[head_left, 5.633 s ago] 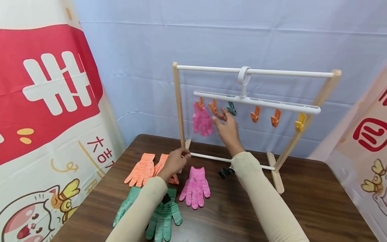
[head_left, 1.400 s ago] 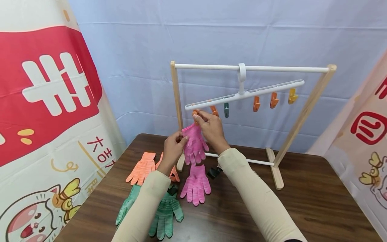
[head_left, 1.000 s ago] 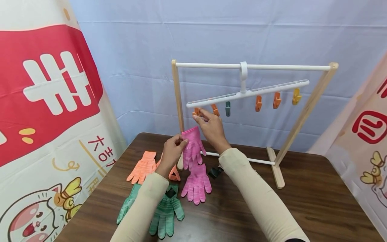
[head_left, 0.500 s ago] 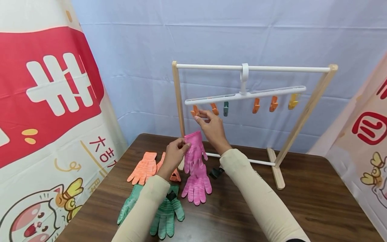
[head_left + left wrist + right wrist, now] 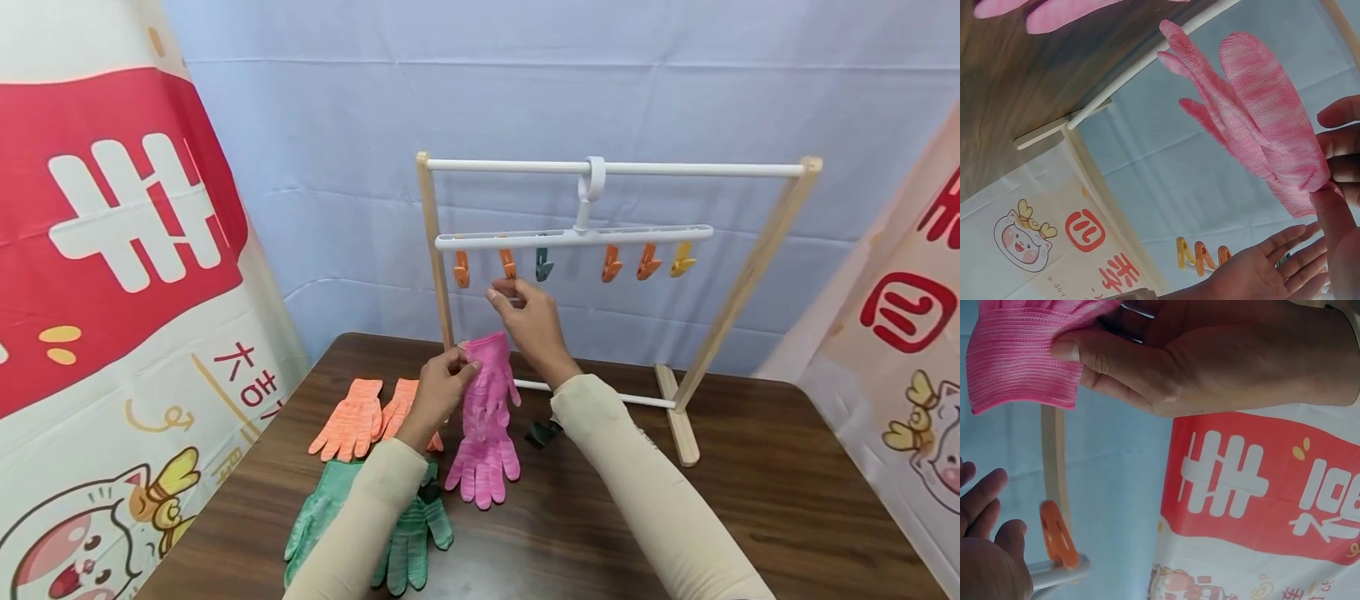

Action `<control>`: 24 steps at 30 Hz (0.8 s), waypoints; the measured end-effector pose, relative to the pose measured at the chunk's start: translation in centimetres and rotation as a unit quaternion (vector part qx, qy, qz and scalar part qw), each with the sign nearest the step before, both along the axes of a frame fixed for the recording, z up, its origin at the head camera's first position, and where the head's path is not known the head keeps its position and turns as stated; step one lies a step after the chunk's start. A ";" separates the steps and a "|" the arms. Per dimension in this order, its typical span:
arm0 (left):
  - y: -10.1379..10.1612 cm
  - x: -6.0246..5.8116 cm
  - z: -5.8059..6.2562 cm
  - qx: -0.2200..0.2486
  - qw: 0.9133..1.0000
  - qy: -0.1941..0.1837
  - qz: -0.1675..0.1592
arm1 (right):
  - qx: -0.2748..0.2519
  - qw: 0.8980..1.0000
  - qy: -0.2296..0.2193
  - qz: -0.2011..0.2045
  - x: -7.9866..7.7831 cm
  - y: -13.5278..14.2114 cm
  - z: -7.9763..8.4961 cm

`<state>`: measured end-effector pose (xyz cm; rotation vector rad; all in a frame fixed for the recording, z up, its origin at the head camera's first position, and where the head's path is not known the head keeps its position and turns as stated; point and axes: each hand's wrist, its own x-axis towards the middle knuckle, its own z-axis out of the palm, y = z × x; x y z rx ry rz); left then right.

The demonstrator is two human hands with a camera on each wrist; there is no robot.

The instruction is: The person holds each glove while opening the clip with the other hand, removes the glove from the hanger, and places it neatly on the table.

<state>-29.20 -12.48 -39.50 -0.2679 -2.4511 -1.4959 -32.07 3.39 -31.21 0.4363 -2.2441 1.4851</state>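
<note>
My left hand (image 5: 441,387) pinches the cuff of a pink glove (image 5: 489,377), which hangs fingers-down below the hanger; in the left wrist view, thumb and fingers nip the glove (image 5: 1266,106) at its edge. A second pink glove (image 5: 483,471) lies on the table just beneath, partly overlapped in the head view. Nothing is held by my right hand (image 5: 534,325). Its fingers are loosely bent below the second orange clip (image 5: 507,263), and in the right wrist view they appear spread apart. The leftmost orange clip (image 5: 461,270) dangles with no glove in it.
A white hanger (image 5: 555,239) with orange, green and yellow clips hangs from a wood-and-white rack (image 5: 720,321). Orange gloves (image 5: 352,421) and green gloves (image 5: 408,542) lie on the table's left side, partly behind my left arm. A small black object (image 5: 542,433) sits near my right sleeve.
The pink glove has come off the leftmost clip and moved down in my left hand. My right hand has let go of that clip and shifted right; the tilted hanger has levelled.
</note>
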 end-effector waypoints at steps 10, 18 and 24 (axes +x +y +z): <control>2.6 0.5 -0.5 0.044 0.997 -0.038 -0.060 | 0.004 1.000 0.006 -0.023 0.4 2.5 -0.3; 4.2 0.7 -1.2 0.042 0.995 -0.032 -0.086 | -0.002 0.999 0.008 -0.038 0.9 4.2 -0.5; 5.6 1.1 -1.3 0.056 0.992 -0.045 -0.104 | 0.000 0.999 0.007 -0.048 1.1 5.4 -0.7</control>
